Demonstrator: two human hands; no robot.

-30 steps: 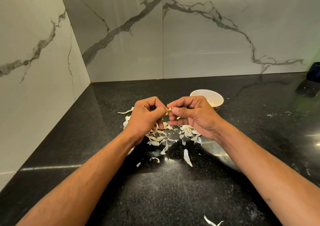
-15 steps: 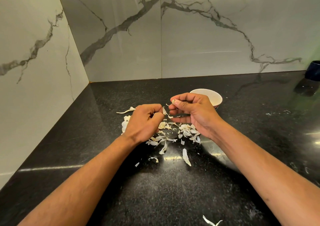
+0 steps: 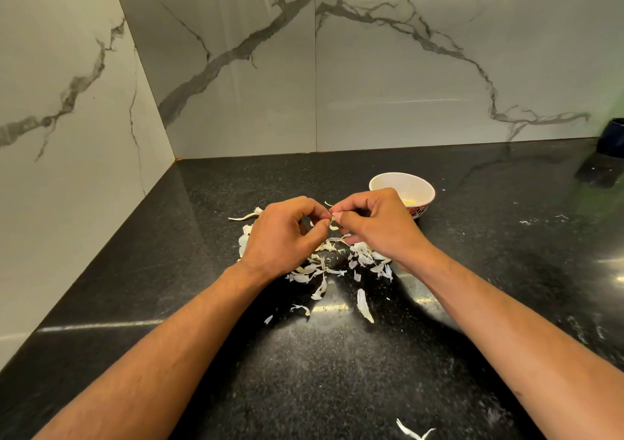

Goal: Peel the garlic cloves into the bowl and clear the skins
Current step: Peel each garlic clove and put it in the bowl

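Above the black counter, my right hand (image 3: 371, 225) pinches a small garlic clove (image 3: 334, 216) between thumb and fingers. My left hand (image 3: 287, 233) meets it from the left, its curled fingertips pinching at the clove's skin. Most of the clove is hidden by my fingers. Below both hands lies a scatter of white garlic skins (image 3: 324, 267). A small white bowl (image 3: 423, 188) with a patterned outside stands just behind my right hand, with a pale yellowish peeled piece (image 3: 409, 201) inside.
The black stone counter (image 3: 337, 372) meets marble walls at the left and back. Stray skins lie nearer me (image 3: 364, 299) and at the bottom edge (image 3: 410, 433). A dark blue vessel (image 3: 613, 135) stands at the far right by the wall.
My hands parted half a second ago, the left one dropping toward the skins. Now they have come back together at the clove.
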